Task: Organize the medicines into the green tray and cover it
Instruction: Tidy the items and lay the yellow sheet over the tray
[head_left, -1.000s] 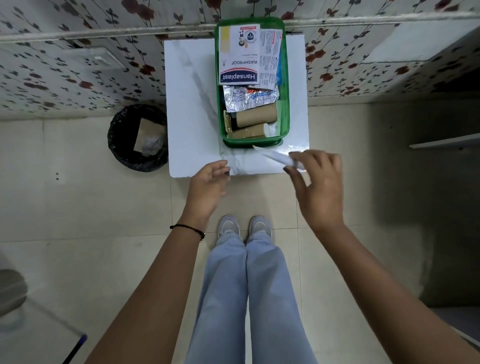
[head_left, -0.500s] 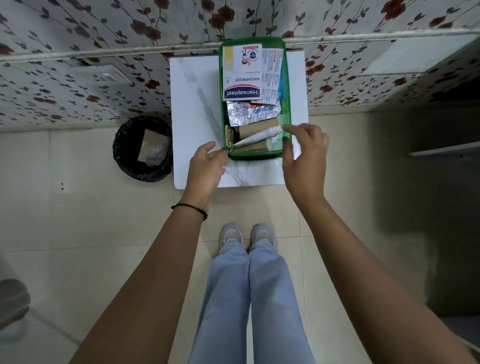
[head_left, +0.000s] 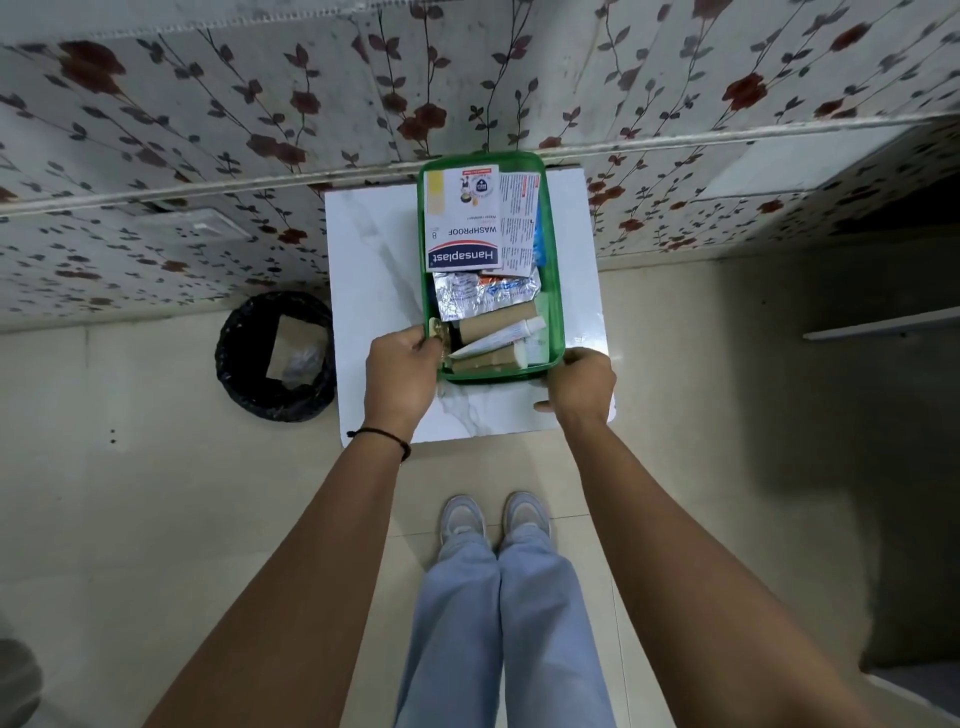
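A floral-papered wall is seen behind a small white marble-look bench (head_left: 374, 291), which stands on a pale tiled floor with a black bin (head_left: 275, 356) just beside its left edge. The green tray (head_left: 555, 291) is set on the bench, toward its right half, with its far end close against the wall. The tray's long axis is laid from the person toward the wall, and its near short end is pointed at the person.

The left hand (head_left: 402, 371) is closed on the tray's near left corner, its fingertips curled over the rim. The right hand (head_left: 579, 384) is cupped against the near right corner; whether the rim is actually gripped there cannot be told.

Inside, a plaster box (head_left: 462, 223) and a leaflet (head_left: 519, 223) are laid at the far end, foil strips (head_left: 478, 293) in the middle, and brown rolls (head_left: 498, 322) with a white tube (head_left: 498, 338) at the near end. The tube is laid slantwise across the rolls, its cap pointed up and right toward the tray's right wall.

No lid is seen anywhere in view, so the covering step is judged not yet done (where the cover is kept cannot be said).

Several risks are judged from here. If the tray is lifted or dragged by its near end alone, the contents could be slid toward the far end, or the loosely perched tube rolled off the rolls. The tube and box are stacked high, so a lid could be stopped from seating flat. A sharp tug could also shift the tray off the bench's near edge.
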